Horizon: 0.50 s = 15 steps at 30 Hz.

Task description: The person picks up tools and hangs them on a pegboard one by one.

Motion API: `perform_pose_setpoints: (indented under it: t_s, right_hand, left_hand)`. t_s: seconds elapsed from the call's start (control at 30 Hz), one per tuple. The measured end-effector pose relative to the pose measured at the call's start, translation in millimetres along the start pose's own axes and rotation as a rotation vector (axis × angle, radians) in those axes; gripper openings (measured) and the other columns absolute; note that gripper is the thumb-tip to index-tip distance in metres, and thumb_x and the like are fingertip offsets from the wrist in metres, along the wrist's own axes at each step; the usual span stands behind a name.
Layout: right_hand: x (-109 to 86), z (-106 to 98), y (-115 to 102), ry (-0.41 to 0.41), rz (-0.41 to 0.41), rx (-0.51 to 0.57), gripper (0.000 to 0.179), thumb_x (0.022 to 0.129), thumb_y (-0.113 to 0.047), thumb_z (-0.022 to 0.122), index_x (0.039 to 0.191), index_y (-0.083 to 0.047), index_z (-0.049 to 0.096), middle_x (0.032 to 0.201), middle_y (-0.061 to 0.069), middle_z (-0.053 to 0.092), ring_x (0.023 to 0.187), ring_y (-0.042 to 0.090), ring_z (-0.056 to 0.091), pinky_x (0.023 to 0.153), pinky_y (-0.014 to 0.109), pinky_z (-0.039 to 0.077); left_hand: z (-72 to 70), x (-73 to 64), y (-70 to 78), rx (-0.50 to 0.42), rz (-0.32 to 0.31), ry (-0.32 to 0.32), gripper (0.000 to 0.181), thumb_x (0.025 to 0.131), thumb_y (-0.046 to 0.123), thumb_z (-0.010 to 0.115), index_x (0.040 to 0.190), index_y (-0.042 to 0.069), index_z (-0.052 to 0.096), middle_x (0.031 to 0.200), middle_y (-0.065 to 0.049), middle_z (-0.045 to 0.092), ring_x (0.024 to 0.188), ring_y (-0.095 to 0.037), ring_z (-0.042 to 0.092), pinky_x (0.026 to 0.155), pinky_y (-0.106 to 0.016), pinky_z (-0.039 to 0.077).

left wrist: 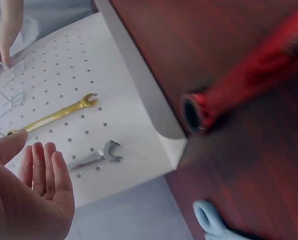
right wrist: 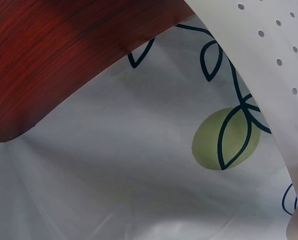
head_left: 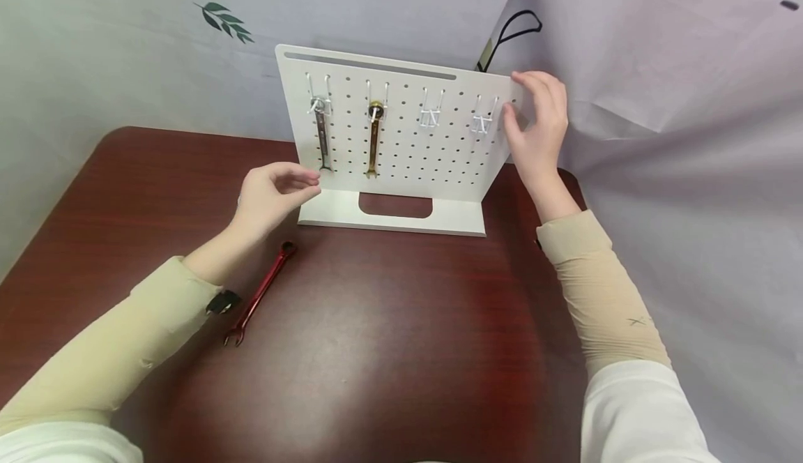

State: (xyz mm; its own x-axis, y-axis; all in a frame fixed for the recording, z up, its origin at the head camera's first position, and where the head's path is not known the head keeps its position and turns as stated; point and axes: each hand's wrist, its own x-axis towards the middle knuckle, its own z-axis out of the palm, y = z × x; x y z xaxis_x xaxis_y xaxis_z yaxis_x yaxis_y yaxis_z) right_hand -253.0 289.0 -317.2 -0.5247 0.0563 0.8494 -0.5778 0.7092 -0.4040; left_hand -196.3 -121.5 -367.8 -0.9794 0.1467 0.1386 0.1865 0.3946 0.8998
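Observation:
A white pegboard [head_left: 401,160] stands upright on the table. My right hand [head_left: 541,125] grips its upper right edge, thumb on the front face. From the leftmost hook hangs a silver combination wrench [head_left: 323,135], open end down. Beside it a gold combination wrench [head_left: 373,143] hangs the same way. My left hand [head_left: 272,191] is near the silver wrench's lower end, holding nothing; its fingers look nearly straight in the left wrist view. On the table below lies a red combination wrench [head_left: 260,295]. A pale blue ring-ended tool [left wrist: 209,217] shows only in the left wrist view.
Two more white wire hooks, one mid-right [head_left: 430,116] and one far right [head_left: 482,123], are on the board. The dark red table [head_left: 376,323] reaches back to a grey patterned cloth [head_left: 401,3]. More cloth drapes along the right side.

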Motion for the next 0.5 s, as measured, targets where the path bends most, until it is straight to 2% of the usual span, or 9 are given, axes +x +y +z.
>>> perform_pose_setpoints:
  t_s: [0.07, 0.3, 0.5]
  right_hand:
    - [-0.2, 0.5, -0.3, 0.0, -0.001, 0.002, 0.034, 0.091, 0.004, 0.07, 0.125, -0.001, 0.073, 0.125, 0.021, 0.071, 0.125, 0.036, 0.059, 0.115, 0.037, 0.043]
    - [-0.5, 0.6, -0.5, 0.003, 0.001, 0.001, 0.034, 0.091, 0.005, 0.071, 0.124, -0.001, 0.074, 0.124, 0.021, 0.071, 0.124, 0.036, 0.06, 0.114, 0.037, 0.044]
    - [0.4, 0.6, -0.8, 0.002, 0.001, -0.003, 0.034, 0.091, 0.005, 0.07, 0.125, 0.0, 0.073, 0.125, 0.021, 0.071, 0.124, 0.036, 0.06, 0.115, 0.037, 0.043]
  left_hand:
    - [-6.1, -4.7, -5.4, 0.036, 0.007, 0.001, 0.025, 0.092, 0.01, 0.083, 0.114, 0.001, 0.079, 0.088, 0.025, 0.075, 0.074, 0.016, 0.068, 0.072, -0.006, 0.053]
    - [-23.9, -18.3, -23.9, 0.119, 0.01, 0.007, 0.019, 0.091, 0.008, 0.082, 0.109, 0.001, 0.08, 0.082, 0.038, 0.066, 0.076, 0.016, 0.066, 0.071, -0.005, 0.052]
    - [-41.7, -27.5, -38.8, 0.16, 0.017, 0.013, 0.02, 0.091, 0.008, 0.083, 0.11, 0.002, 0.08, 0.084, 0.039, 0.065, 0.076, 0.018, 0.065, 0.071, -0.003, 0.052]
